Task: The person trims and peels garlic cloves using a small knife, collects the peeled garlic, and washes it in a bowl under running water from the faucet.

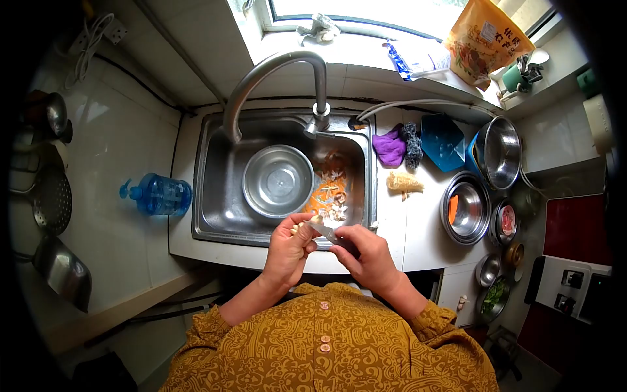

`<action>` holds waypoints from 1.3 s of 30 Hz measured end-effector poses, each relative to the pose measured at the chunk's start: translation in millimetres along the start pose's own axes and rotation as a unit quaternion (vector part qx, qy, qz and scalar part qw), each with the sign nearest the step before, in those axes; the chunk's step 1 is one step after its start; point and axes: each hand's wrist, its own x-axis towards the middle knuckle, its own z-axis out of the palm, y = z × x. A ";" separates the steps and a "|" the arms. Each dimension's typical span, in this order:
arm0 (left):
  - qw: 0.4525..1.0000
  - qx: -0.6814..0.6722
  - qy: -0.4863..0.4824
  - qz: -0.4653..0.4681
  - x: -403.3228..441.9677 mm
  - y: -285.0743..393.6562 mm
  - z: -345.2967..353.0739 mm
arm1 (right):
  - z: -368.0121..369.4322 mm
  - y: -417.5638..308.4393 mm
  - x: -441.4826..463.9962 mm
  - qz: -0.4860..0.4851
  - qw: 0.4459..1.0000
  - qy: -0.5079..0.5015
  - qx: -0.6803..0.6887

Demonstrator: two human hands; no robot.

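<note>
At the sink's front edge, my left hand (287, 248) is closed around pale garlic cloves (316, 220), pinched between thumb and fingers. My right hand (369, 255) grips a small knife (324, 230), its blade pointing left against the clove. Beyond both hands is the steel sink (219, 215). Inside it a round metal basin (260, 204) stands on the left. Orange and whitish peelings (330, 196) lie to the basin's right. My fingers partly hide the cloves and the knife's handle.
A tall faucet (277, 60) arches over the sink. On the left stands a blue pump bottle (163, 195). To the right are a purple cloth (390, 146), a blue tray (442, 142) and stacked steel bowls (465, 212) holding an orange piece. Ladles (52, 199) hang at far left.
</note>
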 end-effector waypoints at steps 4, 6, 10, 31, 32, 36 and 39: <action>1.000 0.006 0.012 -0.007 -1.4 2.7 4.1 | -0.4 -2.5 0.2 -0.036 0.995 0.003 -0.096; 1.000 0.006 0.009 -0.005 -2.0 3.3 4.5 | -0.5 -2.0 1.4 -0.044 0.992 0.008 -0.115; 1.000 0.012 0.002 0.004 -2.4 2.3 3.3 | 0.4 0.1 2.3 -0.060 0.987 0.022 -0.145; 0.999 0.026 -0.018 0.025 2.9 0.9 4.0 | -2.3 9.4 5.6 -0.087 0.978 0.021 -0.188; 0.999 0.029 -0.017 0.025 3.2 1.3 3.7 | -1.6 10.4 6.0 -0.087 0.978 0.022 -0.188; 0.999 0.028 0.005 0.023 2.7 2.0 9.7 | -1.4 12.1 6.9 -0.094 0.974 0.030 -0.203; 0.999 0.024 -0.001 0.025 3.6 2.3 8.5 | -1.2 15.5 7.1 -0.097 0.972 0.030 -0.214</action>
